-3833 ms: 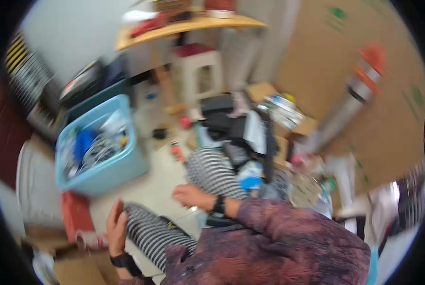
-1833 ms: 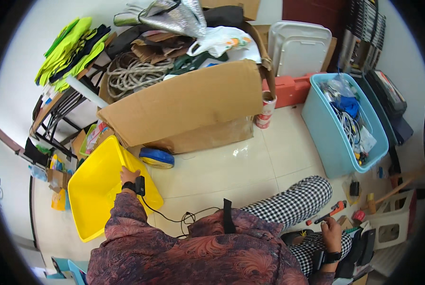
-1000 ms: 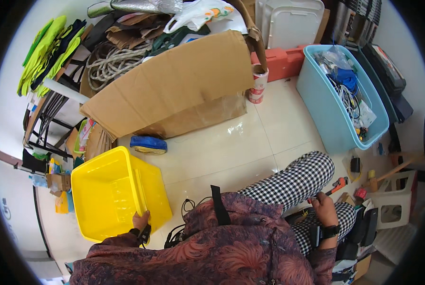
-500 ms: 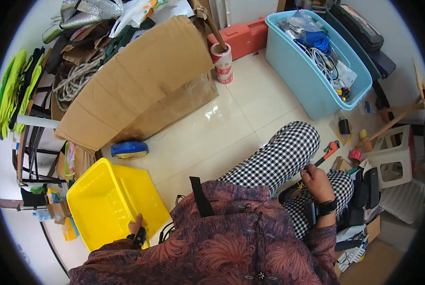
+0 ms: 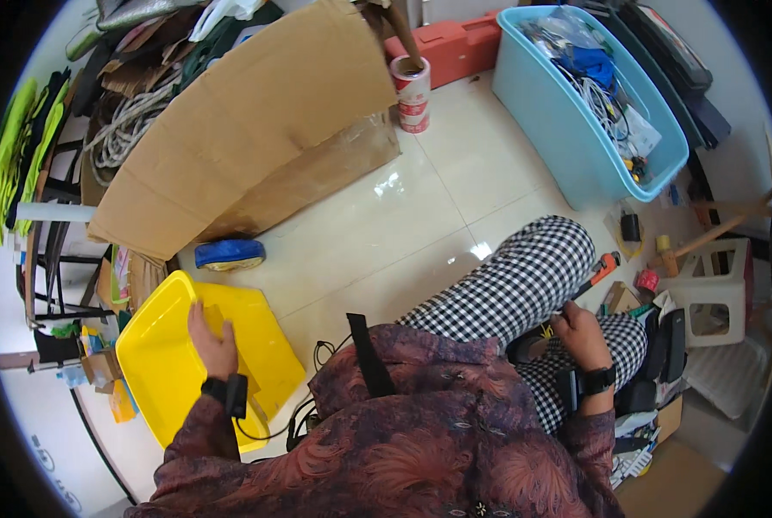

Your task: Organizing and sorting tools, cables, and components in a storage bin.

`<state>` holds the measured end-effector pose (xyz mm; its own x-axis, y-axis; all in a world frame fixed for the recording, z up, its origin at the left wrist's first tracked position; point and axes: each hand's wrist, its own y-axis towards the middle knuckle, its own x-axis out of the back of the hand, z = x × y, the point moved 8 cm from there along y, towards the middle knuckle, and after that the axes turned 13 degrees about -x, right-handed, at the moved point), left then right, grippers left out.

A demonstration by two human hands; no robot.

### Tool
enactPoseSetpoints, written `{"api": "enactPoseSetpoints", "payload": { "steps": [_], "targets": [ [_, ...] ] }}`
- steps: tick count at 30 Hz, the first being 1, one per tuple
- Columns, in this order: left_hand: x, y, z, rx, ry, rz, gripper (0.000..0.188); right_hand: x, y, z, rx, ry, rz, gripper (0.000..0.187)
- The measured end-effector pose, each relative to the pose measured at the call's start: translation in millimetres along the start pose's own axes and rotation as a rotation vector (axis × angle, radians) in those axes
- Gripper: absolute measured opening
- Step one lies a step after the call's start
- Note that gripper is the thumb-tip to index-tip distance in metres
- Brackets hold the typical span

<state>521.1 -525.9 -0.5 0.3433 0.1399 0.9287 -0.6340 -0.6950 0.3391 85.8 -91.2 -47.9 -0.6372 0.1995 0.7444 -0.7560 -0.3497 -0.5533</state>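
Observation:
My right hand [image 5: 581, 337] is closed around the dark handle end of a pipe wrench with an orange-red head [image 5: 608, 262]. It is beside my knee, and the wrench points away from me to the right. My left hand [image 5: 213, 344] is over the near right side of a yellow plastic bin [image 5: 269, 350], fingers stretched out and thumb apart, holding nothing. Whether its palm touches the bin's rim I cannot tell. The inside of the bin that shows is bare yellow.
A light blue tub [image 5: 532, 112] full of cables stands at the far right. A large cardboard box [image 5: 256, 129] is at the far left, with a blue pouch [image 5: 230, 254] before it. A tape roll stack [image 5: 413, 99] stands behind. A plastic stool [image 5: 715, 289] is at right.
My left hand has moved up and forward from the bin's near rim, its fingers now spread. My right hand still grips the wrench, almost in the same place. The view has shifted slightly.

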Motion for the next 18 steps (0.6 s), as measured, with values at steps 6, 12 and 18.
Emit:
{"api": "enactPoseSetpoints", "payload": {
  "steps": [6, 12, 18],
  "targets": [
    [-203.8, 28.0, -42.4, 0.053, -0.535, 0.442, 0.018, 9.6, -8.8, -2.4, 0.000, 0.142, -0.080, 0.023],
    [-398.2, -11.7, -71.0, 0.071, -0.628, 0.855, 0.018, 66.0, -58.0, -56.0, -0.170, 0.461, -0.549, 0.029],
    [-464.0, 7.4, -131.6, 0.076, -0.397, 0.848, 0.029, 86.6, -134.1, -143.3, -0.460, 0.238, -0.941, 0.033]
  ]
}}
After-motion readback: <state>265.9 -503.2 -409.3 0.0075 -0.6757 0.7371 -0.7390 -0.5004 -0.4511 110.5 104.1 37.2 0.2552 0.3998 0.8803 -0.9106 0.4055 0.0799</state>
